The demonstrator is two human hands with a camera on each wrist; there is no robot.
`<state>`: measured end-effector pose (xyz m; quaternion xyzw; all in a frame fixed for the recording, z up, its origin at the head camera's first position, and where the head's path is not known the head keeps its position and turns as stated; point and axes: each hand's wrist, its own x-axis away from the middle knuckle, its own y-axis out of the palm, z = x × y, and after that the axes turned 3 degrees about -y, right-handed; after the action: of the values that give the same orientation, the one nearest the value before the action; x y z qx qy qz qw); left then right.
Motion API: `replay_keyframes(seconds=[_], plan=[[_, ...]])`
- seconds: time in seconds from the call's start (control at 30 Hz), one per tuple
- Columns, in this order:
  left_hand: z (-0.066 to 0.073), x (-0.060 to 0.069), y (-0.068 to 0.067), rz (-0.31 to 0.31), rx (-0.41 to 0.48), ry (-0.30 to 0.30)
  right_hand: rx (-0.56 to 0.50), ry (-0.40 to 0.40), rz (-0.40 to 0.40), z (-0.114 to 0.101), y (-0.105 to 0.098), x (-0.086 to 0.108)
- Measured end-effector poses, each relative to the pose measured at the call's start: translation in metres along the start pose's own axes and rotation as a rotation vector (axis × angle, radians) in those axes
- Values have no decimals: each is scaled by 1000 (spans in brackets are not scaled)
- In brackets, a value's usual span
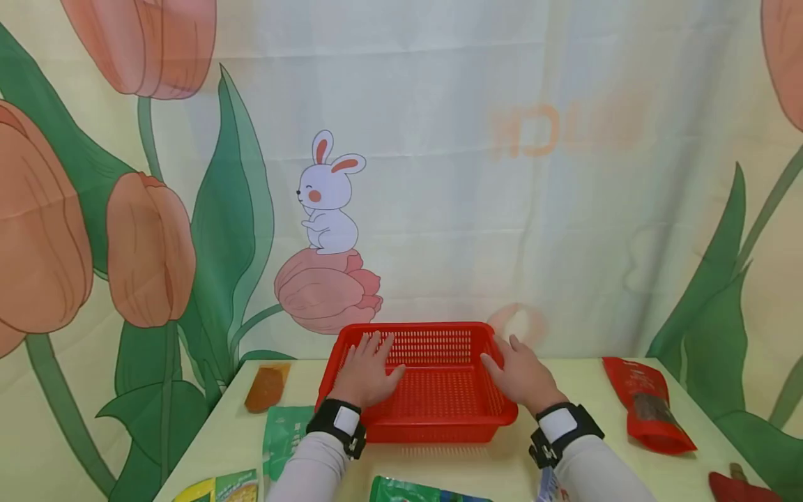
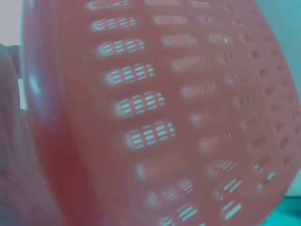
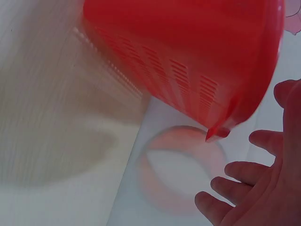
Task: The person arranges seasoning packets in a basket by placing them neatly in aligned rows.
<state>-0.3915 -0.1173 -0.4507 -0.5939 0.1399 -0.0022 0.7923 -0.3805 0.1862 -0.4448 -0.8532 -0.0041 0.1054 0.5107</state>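
A red plastic basket [image 1: 436, 421] with slotted walls stands at the back of the table, near the curtain. My left hand [image 1: 364, 376] lies over its left rim, fingers spread and straight. In the left wrist view the slotted basket wall [image 2: 84, 108] fills most of the picture, with part of the hand [image 2: 19, 174] at the left edge. By the right rim is my right hand [image 1: 523, 375], its fingers spread. The right wrist view shows those loosely extended fingers [image 3: 233, 190] just outside the basket's rim [image 3: 263, 94], with a gap between.
A brown packet [image 1: 266, 388], a green pouch [image 1: 284, 436] and a yellow-green packet [image 1: 228, 488] lie at left. Another green pouch [image 1: 408, 491] is in front. At right lie a red pouch [image 1: 649, 408] and a partly visible red object [image 1: 740, 488]. Behind hangs a printed curtain [image 1: 439, 174].
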Motion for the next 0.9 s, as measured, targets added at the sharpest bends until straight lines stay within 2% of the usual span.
replay_keyframes(seconds=[0.3, 0.47, 0.73, 0.9], plan=[[-11, 17, -7, 14, 36, -12, -70, -1, 31, 5, 4, 16], [-18, 31, -10, 29, 48, 1, -25, -39, 21, 4, 7, 23], [-25, 57, -8, -15, 2, 46, 19, -120, 24, -7, 10, 38], [-27, 70, -8, -44, 24, 95, 42, -164, 23, -19, 11, 51]])
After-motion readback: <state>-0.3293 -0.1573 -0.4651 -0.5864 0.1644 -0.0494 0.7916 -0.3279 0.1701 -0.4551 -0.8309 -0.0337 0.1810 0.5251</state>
